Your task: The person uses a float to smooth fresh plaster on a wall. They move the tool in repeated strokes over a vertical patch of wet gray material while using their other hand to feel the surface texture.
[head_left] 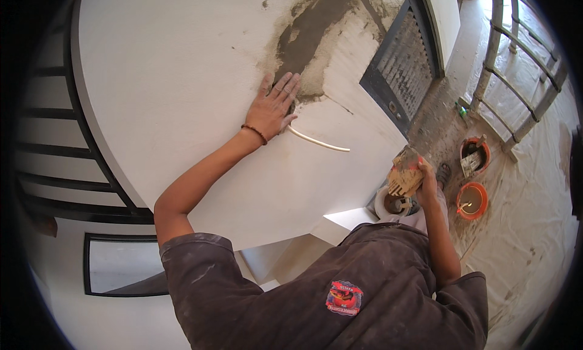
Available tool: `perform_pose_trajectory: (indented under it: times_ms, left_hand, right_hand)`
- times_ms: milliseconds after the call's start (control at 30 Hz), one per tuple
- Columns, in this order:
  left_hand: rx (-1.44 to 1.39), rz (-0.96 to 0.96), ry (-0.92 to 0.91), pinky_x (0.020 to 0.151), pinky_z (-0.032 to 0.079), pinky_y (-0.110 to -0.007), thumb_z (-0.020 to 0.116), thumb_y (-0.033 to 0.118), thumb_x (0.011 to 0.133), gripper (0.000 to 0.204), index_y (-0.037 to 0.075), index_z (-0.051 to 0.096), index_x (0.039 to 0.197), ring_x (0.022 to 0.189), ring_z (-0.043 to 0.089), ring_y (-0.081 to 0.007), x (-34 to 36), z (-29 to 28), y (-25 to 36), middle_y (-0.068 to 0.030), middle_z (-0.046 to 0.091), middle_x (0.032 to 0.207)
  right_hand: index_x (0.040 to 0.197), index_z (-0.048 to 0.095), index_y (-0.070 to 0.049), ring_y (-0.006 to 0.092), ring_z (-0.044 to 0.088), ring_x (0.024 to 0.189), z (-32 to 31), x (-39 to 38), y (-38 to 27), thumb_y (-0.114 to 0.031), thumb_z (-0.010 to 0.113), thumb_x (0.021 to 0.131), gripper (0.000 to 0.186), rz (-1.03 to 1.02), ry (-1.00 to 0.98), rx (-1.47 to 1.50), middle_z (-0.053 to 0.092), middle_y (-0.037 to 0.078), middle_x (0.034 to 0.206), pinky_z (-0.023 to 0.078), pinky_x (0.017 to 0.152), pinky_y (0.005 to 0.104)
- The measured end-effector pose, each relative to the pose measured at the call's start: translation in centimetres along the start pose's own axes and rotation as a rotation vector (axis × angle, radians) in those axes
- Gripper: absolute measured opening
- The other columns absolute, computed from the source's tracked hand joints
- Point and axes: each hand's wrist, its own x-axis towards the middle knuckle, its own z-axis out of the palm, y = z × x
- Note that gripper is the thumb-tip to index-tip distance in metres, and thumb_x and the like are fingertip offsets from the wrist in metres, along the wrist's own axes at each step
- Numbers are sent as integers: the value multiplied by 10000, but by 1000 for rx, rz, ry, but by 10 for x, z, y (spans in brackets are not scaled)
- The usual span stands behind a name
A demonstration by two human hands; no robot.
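My left hand lies flat against the white wall, fingers stretched out, at the lower end of a dark strip of wet mortar. Out from beside its thumb comes a thin, pale, curved tube; where the tube meets the wall is hidden. Lower down and to the right, my right hand is closed on a flat, mortar-caked plastering float, with a bit of red showing by the fingers. The float is held away from the patch.
An orange bucket with murky liquid and a second bucket with a tool inside stand on the right. Beyond them a ladder rises over plastic sheeting. A dark-framed window interrupts the wall; black railings run along the left.
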Motion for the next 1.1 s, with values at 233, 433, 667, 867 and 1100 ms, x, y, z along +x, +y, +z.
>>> perform_pose_trajectory:
  times_ms: [233,433,667,867,1100]
  left_hand:
    - [-85,-40,110,1229,19,-532,495,563,941,799,68,304,1538,1517,151,-211,19,1,-5,-65,231,1633]
    - [76,-600,600,1171,122,-627,545,565,934,690,150,454,1478,1488,259,-249,-19,-60,-109,-81,333,1590]
    - [349,-1013,729,1154,243,-606,558,516,963,654,171,411,1498,1460,283,-345,-205,-88,-179,-162,328,1563]
    - [108,-1031,677,1182,262,-519,507,423,1009,636,68,343,1510,1472,243,-367,-240,-54,-139,-184,212,1600]
    - [-65,-1062,701,1191,271,-513,475,353,1034,625,60,259,1542,1478,225,-364,-259,-59,-122,-182,227,1599]
  right_hand:
    - [1288,536,19,226,679,1008,-5,-3,-8,-174,542,964,378,27,28,30,660,114,1119,562,877,367]
    - [1351,538,-22,192,651,1052,45,34,-6,-249,572,971,444,-98,-44,-192,648,93,1184,508,934,332]
    - [1466,417,-6,347,323,1449,243,71,8,-38,475,976,495,-983,-246,-770,371,208,1537,279,1176,393]
    - [1519,312,17,354,212,1496,371,164,-3,-38,436,850,682,-1343,-27,-509,265,246,1586,125,1228,438]
    - [1555,212,12,358,83,1526,359,80,79,-138,498,936,698,-1443,-410,-1011,143,249,1624,54,1222,495]
